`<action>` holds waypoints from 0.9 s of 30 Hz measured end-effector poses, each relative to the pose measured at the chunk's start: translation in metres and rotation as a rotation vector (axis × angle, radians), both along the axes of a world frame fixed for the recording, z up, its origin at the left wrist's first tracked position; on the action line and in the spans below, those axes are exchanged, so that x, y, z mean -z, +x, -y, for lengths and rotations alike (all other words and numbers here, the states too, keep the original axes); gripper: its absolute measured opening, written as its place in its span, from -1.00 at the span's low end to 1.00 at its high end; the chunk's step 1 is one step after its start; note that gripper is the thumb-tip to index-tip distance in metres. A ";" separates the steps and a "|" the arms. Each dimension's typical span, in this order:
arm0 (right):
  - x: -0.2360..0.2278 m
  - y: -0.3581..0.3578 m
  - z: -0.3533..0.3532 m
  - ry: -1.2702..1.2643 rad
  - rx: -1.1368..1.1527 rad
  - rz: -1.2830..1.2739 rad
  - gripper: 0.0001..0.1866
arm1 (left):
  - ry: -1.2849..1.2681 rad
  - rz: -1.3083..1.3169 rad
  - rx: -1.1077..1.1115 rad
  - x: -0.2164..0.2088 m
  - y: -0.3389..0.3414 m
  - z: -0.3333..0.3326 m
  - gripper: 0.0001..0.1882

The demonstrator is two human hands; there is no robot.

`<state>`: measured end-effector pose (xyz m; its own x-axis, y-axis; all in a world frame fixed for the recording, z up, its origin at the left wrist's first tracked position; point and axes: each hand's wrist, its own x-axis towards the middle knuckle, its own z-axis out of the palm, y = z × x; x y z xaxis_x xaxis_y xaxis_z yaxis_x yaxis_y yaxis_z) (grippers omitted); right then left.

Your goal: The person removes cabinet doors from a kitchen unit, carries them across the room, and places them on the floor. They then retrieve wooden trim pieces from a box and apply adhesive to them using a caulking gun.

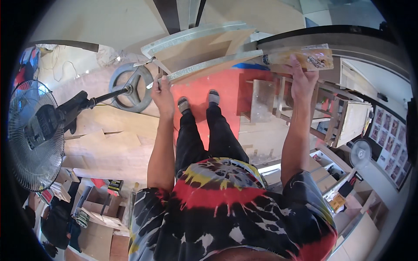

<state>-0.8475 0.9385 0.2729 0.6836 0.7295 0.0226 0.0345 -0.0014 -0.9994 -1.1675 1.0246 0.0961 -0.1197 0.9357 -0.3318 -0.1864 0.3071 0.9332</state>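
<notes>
My right hand (pixel 303 82) is raised, its fingers closed round a clear plastic bottle (pixel 320 58) with amber contents. The bottle lies on its side, its neck (pixel 266 59) pointing left toward a wooden frame (pixel 200 37). Pale, whitish edges run along this frame, and brown board shows inside it. Close to the frame's near left corner is my left hand (pixel 163 96), with fingers pinched together. A small, shiny, pale piece (pixel 150 85) shows beside these fingers; what they grip is too small to name.
At the left stands a black fan (pixel 41 126) with a round grey base (pixel 130 89). Wooden boards (pixel 109 152) lie below it. A red mat (pixel 204 113) is under my feet. Wooden frames (pixel 263 100) stand at the right, near a smaller fan (pixel 361 151).
</notes>
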 end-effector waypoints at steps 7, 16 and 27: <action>0.021 -0.011 -0.007 -0.061 0.039 -0.025 -0.66 | 0.011 -0.083 0.113 -0.004 -0.014 0.010 -0.72; 0.033 -0.011 0.002 -0.117 0.083 -0.130 -0.67 | 0.081 -0.122 0.178 -0.009 -0.023 0.031 -0.76; 0.069 -0.004 0.026 -0.068 0.050 0.074 -0.68 | -0.009 -0.107 0.214 0.002 -0.030 0.056 -0.76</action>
<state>-0.8519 0.9125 0.2035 0.7175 0.6961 0.0260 0.1069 -0.0731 -0.9916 -1.1980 0.9684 0.0942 0.0461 0.9406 -0.3364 -0.0164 0.3374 0.9412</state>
